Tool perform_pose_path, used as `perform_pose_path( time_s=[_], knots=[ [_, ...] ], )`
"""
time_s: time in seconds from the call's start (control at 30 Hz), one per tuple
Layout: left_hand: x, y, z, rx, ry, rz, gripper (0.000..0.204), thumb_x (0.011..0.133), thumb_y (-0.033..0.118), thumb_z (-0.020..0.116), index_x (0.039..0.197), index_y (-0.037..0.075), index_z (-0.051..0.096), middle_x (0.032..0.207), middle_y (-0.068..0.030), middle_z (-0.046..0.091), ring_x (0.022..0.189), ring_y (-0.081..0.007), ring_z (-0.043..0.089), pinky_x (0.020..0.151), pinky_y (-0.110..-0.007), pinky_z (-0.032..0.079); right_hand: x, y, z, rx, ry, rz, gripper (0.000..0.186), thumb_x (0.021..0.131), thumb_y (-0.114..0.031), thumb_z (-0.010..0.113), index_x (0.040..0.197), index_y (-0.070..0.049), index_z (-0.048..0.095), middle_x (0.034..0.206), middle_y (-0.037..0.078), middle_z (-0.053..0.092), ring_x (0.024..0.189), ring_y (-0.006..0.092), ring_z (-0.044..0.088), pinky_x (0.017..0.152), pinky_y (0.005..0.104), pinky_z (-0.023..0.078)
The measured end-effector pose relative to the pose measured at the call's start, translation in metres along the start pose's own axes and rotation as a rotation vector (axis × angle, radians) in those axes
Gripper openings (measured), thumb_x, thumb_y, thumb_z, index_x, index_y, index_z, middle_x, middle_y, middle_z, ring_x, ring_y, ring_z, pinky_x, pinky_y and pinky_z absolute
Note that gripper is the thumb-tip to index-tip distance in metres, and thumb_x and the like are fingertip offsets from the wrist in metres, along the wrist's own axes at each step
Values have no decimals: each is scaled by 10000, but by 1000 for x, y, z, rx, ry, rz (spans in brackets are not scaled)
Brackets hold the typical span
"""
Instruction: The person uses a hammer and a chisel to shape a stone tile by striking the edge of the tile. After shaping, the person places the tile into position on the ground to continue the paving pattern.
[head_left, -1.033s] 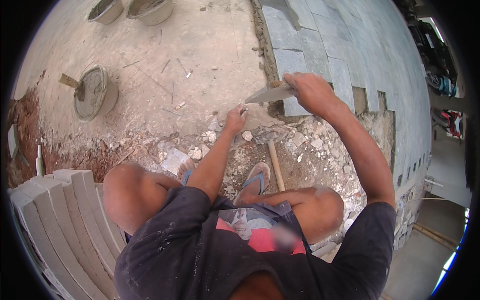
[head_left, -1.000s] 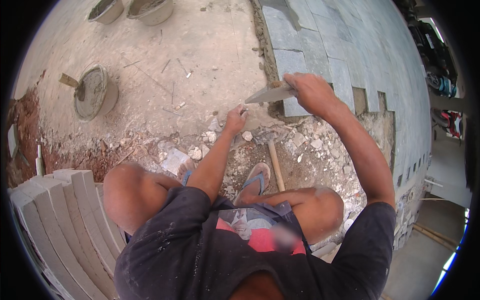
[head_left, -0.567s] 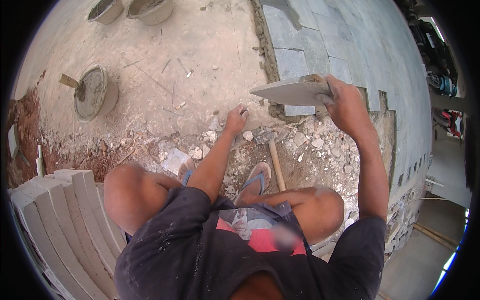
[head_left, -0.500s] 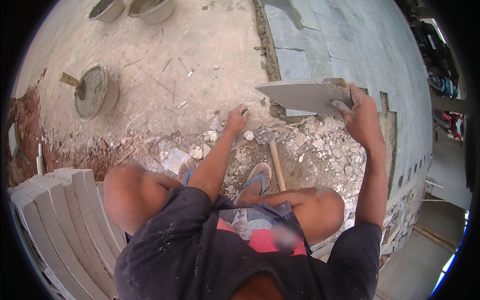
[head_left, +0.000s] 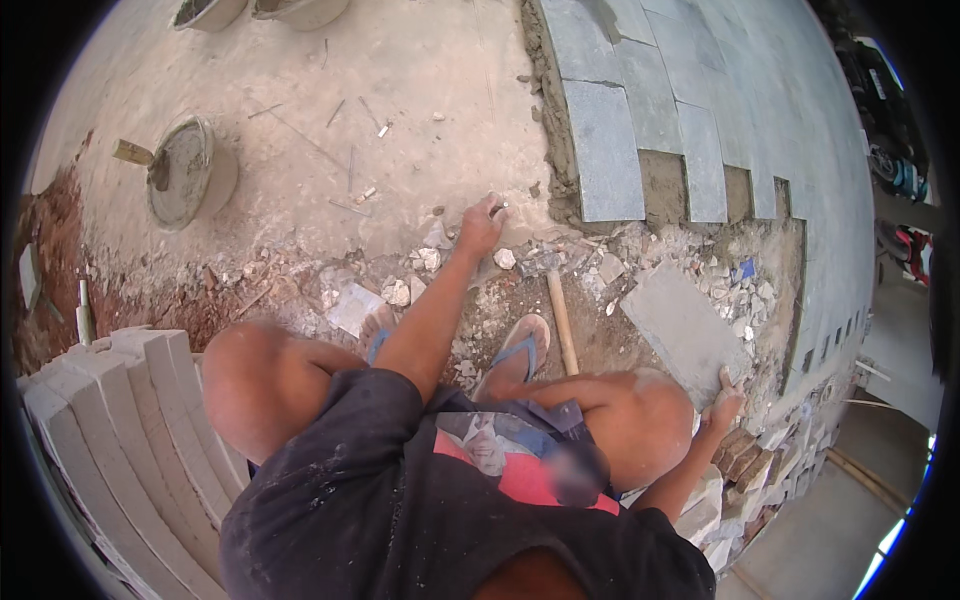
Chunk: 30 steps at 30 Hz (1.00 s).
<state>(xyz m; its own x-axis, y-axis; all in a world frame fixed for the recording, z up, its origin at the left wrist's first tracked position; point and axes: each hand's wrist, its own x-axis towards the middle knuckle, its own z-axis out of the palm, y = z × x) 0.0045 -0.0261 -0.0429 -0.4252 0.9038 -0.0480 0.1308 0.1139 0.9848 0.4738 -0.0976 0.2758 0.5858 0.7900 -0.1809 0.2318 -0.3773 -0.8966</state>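
Observation:
My right hand (head_left: 722, 402) grips the lower corner of a flat grey stone tile (head_left: 685, 325), low beside my right knee and over the rubble. Its thumb lies on the tile's face; the other fingers are partly hidden. My left hand (head_left: 482, 226) is held closed above the pale ground, left of the mortar edge. A small thing shows at its fingertips, too small to name. Between my feet and the tile lies a hammer (head_left: 562, 325) with a wooden handle, its head half lost among stones. Laid grey paving tiles (head_left: 605, 150) border a strip of wet mortar (head_left: 558, 150).
At left stands a bucket of mortar (head_left: 215, 175) with a wooden-handled tool in it. Two more tubs (head_left: 300, 12) are at the far edge. Stacked slabs (head_left: 130, 400) lean by my left knee. Broken stones (head_left: 745, 300) cover the ground near the paving, which has several mortar-filled gaps (head_left: 663, 185).
My right hand has brought the tile down and nearer, from over the paving's edge to beside my right knee, uncovering the laid tiles and gaps. My left hand has barely moved.

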Motion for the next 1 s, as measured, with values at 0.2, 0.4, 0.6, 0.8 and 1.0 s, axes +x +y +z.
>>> perform_pose_path(
  time_s=[0.2, 0.4, 0.6, 0.8, 1.0],
  knots=[
    [-4, 29, 3, -54, -77, -35, 241, 884, 203, 703, 1017, 12, 638, 909, -193, 686, 833, -299, 668, 777, -367, 515, 22, 173, -107, -397, 199, 348, 426, 879, -44, 674, 1274, 50, 547, 1177, 153, 642, 1017, 248, 636, 881, 380, 518],
    [-5, 38, 2, 8, -89, -63, 261, 882, 165, 708, 1059, -17, 644, 933, -206, 692, 849, -258, 677, 782, -352, 518, 18, 198, -28, -876, 209, 14, 383, 882, -97, 694, 1227, 18, 576, 1106, 164, 662, 959, 244, 650, 812, 385, 532],
    [-4, 29, 10, -55, -101, -90, 315, 897, 191, 705, 1094, -47, 644, 987, -212, 698, 893, -250, 676, 815, -343, 516, -43, 201, 143, -972, -383, -199, 406, 862, -169, 730, 1204, -3, 589, 1056, 177, 678, 927, 244, 663, 773, 388, 540],
    [-4, 28, 6, 71, -53, -8, 290, 887, 195, 715, 1064, -25, 650, 968, -207, 700, 867, -283, 677, 799, -362, 519, -59, 182, 220, -1256, -808, -253, 485, 818, -247, 762, 1197, 4, 594, 1048, 214, 673, 976, 263, 667, 809, 410, 531],
    [-5, 26, -5, 34, -43, 4, 279, 884, 193, 717, 1054, -20, 656, 951, -194, 709, 859, -293, 686, 792, -368, 524, -61, 130, 231, -728, -923, 315, 397, 800, -164, 725, 1106, 59, 606, 948, 213, 658, 921, 294, 676, 803, 412, 526]
  ],
)
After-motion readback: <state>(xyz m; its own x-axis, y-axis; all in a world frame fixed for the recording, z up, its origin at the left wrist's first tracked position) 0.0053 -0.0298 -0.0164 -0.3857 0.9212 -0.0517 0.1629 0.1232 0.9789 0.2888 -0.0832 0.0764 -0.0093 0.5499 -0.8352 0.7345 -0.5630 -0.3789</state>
